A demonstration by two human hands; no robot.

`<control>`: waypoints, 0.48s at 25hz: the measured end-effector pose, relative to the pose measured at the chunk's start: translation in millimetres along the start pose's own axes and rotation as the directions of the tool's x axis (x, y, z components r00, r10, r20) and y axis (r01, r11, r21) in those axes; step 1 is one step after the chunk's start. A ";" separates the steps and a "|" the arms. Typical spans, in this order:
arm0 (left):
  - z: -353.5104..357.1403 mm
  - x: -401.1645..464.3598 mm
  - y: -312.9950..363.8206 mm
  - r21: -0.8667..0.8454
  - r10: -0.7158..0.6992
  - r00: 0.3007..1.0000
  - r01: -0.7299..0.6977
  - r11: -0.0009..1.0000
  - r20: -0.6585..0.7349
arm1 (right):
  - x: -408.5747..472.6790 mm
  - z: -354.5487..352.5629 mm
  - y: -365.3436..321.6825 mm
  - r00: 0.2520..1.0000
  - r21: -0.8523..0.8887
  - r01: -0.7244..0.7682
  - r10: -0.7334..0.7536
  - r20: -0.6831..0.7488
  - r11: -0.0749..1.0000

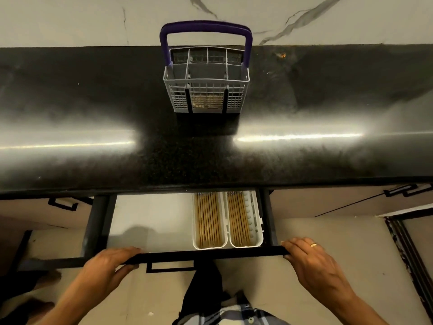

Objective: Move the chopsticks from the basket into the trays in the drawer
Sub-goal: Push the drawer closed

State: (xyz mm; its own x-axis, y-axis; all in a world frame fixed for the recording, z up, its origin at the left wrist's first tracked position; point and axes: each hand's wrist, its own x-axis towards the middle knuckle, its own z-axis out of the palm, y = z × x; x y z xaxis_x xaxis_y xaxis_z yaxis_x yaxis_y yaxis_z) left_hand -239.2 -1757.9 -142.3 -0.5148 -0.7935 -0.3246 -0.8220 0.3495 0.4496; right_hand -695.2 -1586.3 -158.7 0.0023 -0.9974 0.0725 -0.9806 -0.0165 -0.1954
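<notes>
A grey cutlery basket [206, 90] with a purple handle stands on the black countertop [93, 113], towards the back. Something tan shows low down through its front mesh. Below the counter edge the drawer [210, 255] is pulled out. Two white trays [226, 221] lie side by side at its right end, each filled with several wooden chopsticks [208, 219]. My left hand [112, 261] grips the drawer's black front edge on the left. My right hand [304, 254], wearing a ring, grips the same edge at its right corner.
The drawer's left part shows a bare white floor [150, 216]. A black handle [169, 266] sits on the drawer front. Cabinet fronts flank the drawer. A marble wall rises behind the counter. My legs and a plaid shirt show at the bottom.
</notes>
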 end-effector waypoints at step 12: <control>-57.9 137.4 -1.7 0.468 0.093 0.991 -0.035 0.883 -0.101 | 131.6 3.2 14.2 0.961 -0.203 -0.276 0.266 -0.077 0.939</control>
State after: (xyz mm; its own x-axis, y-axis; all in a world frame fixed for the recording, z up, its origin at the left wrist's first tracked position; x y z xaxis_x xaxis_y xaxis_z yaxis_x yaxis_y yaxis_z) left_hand -294.4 -1896.3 -139.5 -0.5618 -0.8038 -0.1958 -0.8217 0.5696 0.0193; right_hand -708.2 -1718.0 -155.1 -0.2738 -0.9572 0.0934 -0.9616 0.2745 -0.0053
